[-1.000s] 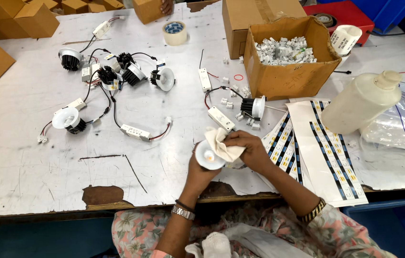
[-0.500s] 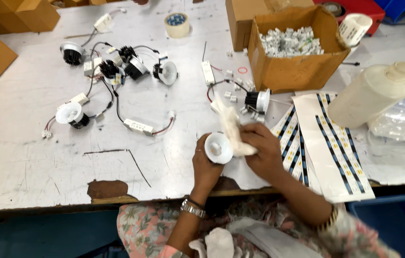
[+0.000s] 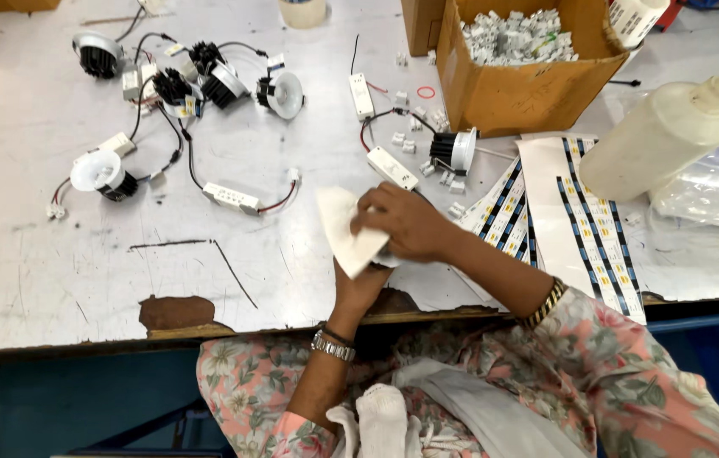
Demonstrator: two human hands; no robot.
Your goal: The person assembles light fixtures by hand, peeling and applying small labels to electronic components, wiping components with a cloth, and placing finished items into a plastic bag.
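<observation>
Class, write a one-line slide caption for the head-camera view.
Right hand presses a white cloth over a small fitting held by the left hand, above a worn white table.

I see my right hand [image 3: 406, 222] pressing a white cloth [image 3: 344, 227] over something my left hand [image 3: 362, 284] holds up from below, just above the table [image 3: 79, 263] edge.

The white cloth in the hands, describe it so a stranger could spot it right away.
Start at the cardboard box at the top of the table, then come straight down to the near edge. The cloth is there, pressed under the right hand. It is the only soft, floppy white thing there.
</observation>
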